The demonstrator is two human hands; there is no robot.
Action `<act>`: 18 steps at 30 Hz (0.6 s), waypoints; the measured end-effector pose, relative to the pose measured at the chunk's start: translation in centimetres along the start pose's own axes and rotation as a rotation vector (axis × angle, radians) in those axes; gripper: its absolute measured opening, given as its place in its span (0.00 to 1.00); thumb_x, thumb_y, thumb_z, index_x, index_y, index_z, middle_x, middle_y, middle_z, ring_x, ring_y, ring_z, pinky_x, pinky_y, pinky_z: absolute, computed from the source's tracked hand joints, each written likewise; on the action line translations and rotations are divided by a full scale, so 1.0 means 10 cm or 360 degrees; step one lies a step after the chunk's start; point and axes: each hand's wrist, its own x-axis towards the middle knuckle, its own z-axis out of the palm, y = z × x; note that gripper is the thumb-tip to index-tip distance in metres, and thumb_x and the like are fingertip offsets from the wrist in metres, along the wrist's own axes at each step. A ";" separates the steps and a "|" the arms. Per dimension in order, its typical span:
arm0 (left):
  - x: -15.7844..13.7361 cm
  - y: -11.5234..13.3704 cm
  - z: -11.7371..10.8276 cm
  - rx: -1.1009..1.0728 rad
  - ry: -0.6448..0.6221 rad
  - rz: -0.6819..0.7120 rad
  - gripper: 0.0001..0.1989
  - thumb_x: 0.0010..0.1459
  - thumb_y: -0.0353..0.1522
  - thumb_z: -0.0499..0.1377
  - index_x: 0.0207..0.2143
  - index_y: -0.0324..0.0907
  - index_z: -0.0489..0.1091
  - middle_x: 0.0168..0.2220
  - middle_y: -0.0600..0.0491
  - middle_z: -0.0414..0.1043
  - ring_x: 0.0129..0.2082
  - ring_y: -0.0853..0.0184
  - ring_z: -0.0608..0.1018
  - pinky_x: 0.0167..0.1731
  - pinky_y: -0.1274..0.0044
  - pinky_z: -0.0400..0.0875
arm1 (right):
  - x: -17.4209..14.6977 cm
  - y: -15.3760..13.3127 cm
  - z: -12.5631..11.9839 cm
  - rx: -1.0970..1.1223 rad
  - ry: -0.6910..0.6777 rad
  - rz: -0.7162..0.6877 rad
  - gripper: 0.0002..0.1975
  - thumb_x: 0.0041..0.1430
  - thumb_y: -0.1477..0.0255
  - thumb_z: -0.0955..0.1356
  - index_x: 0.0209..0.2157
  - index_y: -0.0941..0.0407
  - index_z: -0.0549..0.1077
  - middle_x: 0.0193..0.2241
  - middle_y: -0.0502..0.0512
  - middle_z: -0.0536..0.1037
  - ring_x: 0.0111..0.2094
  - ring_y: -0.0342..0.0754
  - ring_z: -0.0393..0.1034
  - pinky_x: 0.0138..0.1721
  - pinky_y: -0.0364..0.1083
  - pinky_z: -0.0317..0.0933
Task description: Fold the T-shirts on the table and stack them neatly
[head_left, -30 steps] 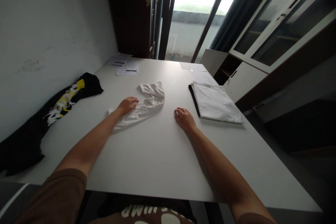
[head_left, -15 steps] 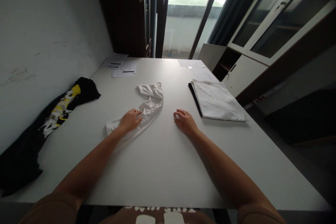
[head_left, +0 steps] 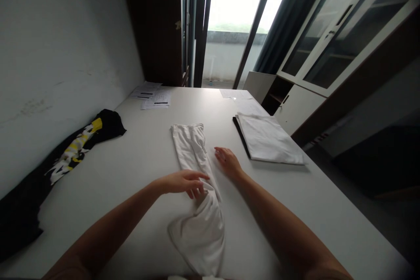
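Observation:
A crumpled white garment (head_left: pixel 188 140) lies in a long narrow strip down the middle of the table, its near end bunched and reaching the front edge. Over the middle of it is my left hand (head_left: pixel 188 182), its fingers bent and apart, the fingertips at a raised bit of the fabric. Whether they touch it I cannot tell. Just right of the strip, my right hand (head_left: pixel 229 162) rests low with loosely stretched fingers and nothing in them. The garment's exact kind is hidden by its folds.
A white folded cloth (head_left: pixel 269 138) lies on a black one at the right. A black garment with a yellow and white print (head_left: pixel 78 144) runs along the left wall. Papers (head_left: pixel 157 97) lie at the far left, another sheet (head_left: pixel 236 94) at the far right.
The white garment has straightened from a curve and its near part has come toward me. My left hand has moved right and nearer. The view has tilted up slightly.

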 end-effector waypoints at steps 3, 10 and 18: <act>0.23 -0.26 -0.32 0.0348 0.0687 0.0066 0.21 0.63 0.43 0.57 0.51 0.41 0.77 0.36 0.48 0.78 0.34 0.62 0.79 0.35 0.73 0.73 | 0.11 0.02 0.06 -0.0016 0.0002 0.0015 0.16 0.69 0.66 0.63 0.55 0.51 0.74 0.51 0.58 0.79 0.53 0.55 0.71 0.57 0.55 0.62; 0.54 -0.52 -1.15 0.1121 0.1877 -0.0118 0.19 0.60 0.34 0.58 0.54 0.43 0.75 0.56 0.41 0.71 0.60 0.50 0.68 0.62 0.61 0.58 | 0.71 -0.06 0.30 -0.0231 -0.0101 0.0201 0.15 0.70 0.62 0.64 0.48 0.51 0.79 0.55 0.60 0.75 0.57 0.57 0.66 0.59 0.55 0.56; 0.76 -0.34 -1.77 0.0988 0.1989 -0.0130 0.18 0.53 0.35 0.65 0.47 0.42 0.73 0.60 0.38 0.67 0.65 0.48 0.62 0.64 0.59 0.52 | 1.32 -0.32 0.64 -0.0199 -0.0045 0.0374 0.16 0.61 0.60 0.70 0.48 0.52 0.76 0.55 0.60 0.74 0.58 0.57 0.64 0.59 0.53 0.54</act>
